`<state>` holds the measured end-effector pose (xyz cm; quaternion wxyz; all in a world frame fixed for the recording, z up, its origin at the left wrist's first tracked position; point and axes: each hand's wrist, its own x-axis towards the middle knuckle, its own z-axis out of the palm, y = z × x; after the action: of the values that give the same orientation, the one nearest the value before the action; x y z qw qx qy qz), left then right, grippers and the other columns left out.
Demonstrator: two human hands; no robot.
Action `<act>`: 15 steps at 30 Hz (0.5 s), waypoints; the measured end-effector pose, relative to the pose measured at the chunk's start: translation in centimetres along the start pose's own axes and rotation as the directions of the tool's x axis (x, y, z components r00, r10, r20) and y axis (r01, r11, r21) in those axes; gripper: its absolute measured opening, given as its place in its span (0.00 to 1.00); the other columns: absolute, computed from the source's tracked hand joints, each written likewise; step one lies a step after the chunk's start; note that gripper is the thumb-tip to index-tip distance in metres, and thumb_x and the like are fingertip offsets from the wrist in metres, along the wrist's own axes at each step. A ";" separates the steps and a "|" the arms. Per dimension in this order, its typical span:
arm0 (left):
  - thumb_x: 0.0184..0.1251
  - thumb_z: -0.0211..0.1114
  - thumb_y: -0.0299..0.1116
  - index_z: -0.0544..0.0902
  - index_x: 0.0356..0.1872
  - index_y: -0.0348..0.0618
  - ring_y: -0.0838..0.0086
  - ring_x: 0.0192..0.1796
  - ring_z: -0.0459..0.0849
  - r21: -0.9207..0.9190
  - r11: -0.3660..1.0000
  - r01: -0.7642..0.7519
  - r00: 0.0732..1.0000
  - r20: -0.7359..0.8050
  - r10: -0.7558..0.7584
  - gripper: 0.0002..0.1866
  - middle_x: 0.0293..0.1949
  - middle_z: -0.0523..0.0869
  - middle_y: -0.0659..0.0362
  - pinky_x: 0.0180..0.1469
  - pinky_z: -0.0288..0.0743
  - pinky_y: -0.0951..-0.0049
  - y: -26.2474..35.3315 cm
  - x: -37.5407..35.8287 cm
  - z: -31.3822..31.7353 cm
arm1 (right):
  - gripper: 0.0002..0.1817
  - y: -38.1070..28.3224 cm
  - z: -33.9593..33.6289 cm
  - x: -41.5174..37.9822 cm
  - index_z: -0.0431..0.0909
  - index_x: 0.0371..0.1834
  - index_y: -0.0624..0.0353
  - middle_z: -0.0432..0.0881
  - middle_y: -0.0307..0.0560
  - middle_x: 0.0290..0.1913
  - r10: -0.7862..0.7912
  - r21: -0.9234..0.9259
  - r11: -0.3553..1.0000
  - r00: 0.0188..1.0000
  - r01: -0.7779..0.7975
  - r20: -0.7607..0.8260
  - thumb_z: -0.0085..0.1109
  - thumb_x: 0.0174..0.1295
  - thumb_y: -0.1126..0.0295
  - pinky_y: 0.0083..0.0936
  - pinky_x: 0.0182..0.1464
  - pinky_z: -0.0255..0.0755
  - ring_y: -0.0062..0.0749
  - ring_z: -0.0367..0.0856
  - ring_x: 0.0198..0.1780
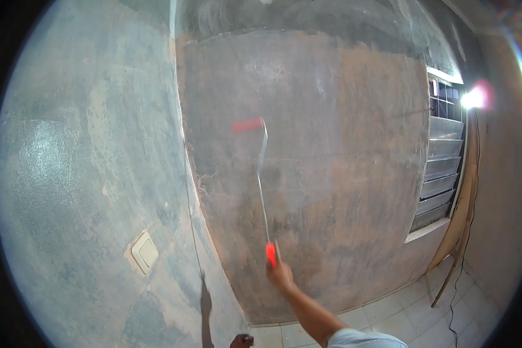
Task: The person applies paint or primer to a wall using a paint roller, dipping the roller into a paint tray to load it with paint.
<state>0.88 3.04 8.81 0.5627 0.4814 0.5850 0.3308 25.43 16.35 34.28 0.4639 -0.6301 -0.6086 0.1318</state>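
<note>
A paint roller with a red handle and a long bent metal rod is gripped in my right hand (281, 275), the arm stretched toward the wall. The red roller head (248, 125) of this paint roller (263, 197) is blurred and lies at the facing wall (307, 174), left of its middle. At the bottom edge, my left hand (242, 341) shows only in part, dark and with the fingers curled in. Whatever it may hold is hidden.
On the left wall sits a cream light switch (145, 253). A louvred window (441, 156) is at the right, beside a bright lamp (473, 98) with a hanging cable (468, 232). A wooden board (455, 226) leans there above the white floor tiles (388, 311).
</note>
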 end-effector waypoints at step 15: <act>0.73 0.60 0.41 0.79 0.43 0.37 0.72 0.38 0.80 0.151 0.795 -0.588 0.740 -0.296 0.604 0.14 0.36 0.83 0.58 0.44 0.73 0.72 21.9 4.1 4.6 | 0.39 4.0 5.2 -9.3 0.39 0.79 0.44 0.82 0.71 0.34 0.134 0.068 0.988 0.989 -0.138 0.061 0.46 0.70 0.54 0.60 0.37 0.73 0.73 0.80 0.34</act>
<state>9.96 13.11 27.07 0.3099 0.5942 0.4935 0.5545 22.16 10.99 24.78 0.4590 -0.6491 -0.5717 0.2026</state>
